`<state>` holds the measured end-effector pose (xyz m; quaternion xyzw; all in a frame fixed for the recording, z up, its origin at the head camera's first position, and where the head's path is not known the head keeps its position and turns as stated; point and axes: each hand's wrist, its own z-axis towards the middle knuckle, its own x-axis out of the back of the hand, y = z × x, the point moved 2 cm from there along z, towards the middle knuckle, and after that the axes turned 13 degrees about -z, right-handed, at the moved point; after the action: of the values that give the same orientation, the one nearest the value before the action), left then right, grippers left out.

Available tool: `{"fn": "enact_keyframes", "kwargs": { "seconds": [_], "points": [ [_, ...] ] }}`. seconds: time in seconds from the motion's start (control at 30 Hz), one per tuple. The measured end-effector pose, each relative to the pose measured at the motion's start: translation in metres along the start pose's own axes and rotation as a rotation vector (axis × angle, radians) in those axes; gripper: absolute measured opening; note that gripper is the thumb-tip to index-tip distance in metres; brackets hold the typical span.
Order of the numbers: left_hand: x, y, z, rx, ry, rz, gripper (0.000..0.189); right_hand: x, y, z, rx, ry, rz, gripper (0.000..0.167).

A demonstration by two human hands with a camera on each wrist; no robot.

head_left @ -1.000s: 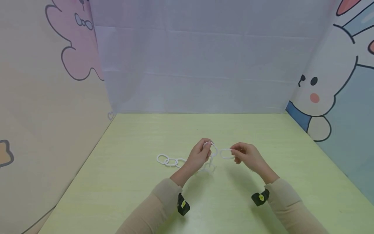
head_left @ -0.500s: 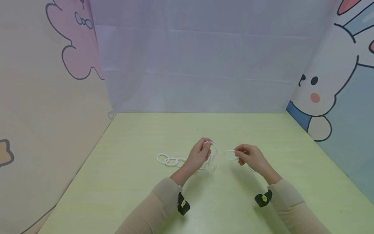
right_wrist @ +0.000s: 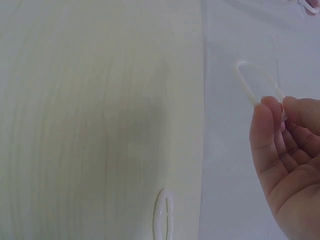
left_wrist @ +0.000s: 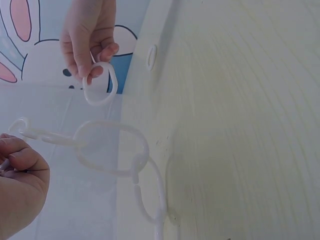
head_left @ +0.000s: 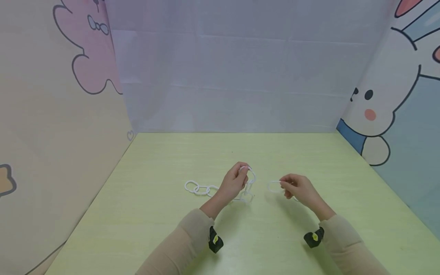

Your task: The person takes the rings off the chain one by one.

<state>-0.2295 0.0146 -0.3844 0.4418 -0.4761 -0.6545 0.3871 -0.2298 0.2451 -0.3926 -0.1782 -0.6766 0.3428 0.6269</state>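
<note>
My left hand pinches a link at the raised end of a white plastic chain. From that hand the chain hangs down to the table, and the rest lies behind the wrist, its far links out to the left. In the left wrist view several joined links dangle beside the fingers. My right hand pinches one loose white oval link between thumb and fingertips, held above the table and apart from the chain. Another loose link lies on the table below the right hand, mostly hidden behind it in the head view.
The pale yellow-green table ends at a plain whitish curtain at the back. Printed side panels stand left and right, a cartoon rabbit on the right one. Dark camera straps hang at the sleeve cuffs.
My right hand has moved right, slightly down and toward me with its link, widening the gap to the chain. The left hand and the chain stay where they were.
</note>
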Motion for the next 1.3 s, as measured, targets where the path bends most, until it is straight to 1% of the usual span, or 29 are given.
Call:
{"fn": "enact_keyframes", "kwargs": {
  "seconds": [0.17, 0.37, 0.5, 0.6, 0.73, 0.83, 1.1, 1.3],
  "points": [
    [0.0, -0.001, 0.001, 0.003, 0.005, 0.014, 0.025, 0.0, 0.005, -0.002, 0.003, 0.009, -0.001, 0.021],
    [0.0, 0.001, 0.002, 0.018, -0.006, 0.009, 0.025, 0.0, 0.01, -0.005, -0.012, -0.007, 0.009, 0.022],
    [-0.005, 0.016, -0.006, 0.017, -0.009, 0.018, 0.025, 0.0, 0.012, -0.007, -0.019, -0.015, 0.012, 0.021],
    [-0.008, 0.027, -0.012, -0.002, -0.008, 0.02, 0.022, 0.0, 0.014, -0.008, -0.025, -0.018, 0.015, 0.021],
    [-0.004, 0.011, -0.005, -0.002, -0.005, 0.016, 0.023, 0.0, 0.015, -0.008, -0.045, -0.021, 0.014, 0.021],
    [-0.001, 0.0, 0.001, 0.01, 0.0, 0.02, 0.026, 0.0, 0.017, -0.009, -0.061, -0.024, 0.014, 0.02],
    [-0.001, 0.001, 0.0, -0.009, 0.001, 0.023, 0.023, 0.0, 0.022, -0.012, -0.068, -0.03, -0.001, 0.019],
    [0.0, 0.001, 0.0, -0.002, 0.006, 0.023, 0.024, 0.0, 0.026, -0.013, -0.07, -0.046, -0.008, 0.018]
  ]
}}
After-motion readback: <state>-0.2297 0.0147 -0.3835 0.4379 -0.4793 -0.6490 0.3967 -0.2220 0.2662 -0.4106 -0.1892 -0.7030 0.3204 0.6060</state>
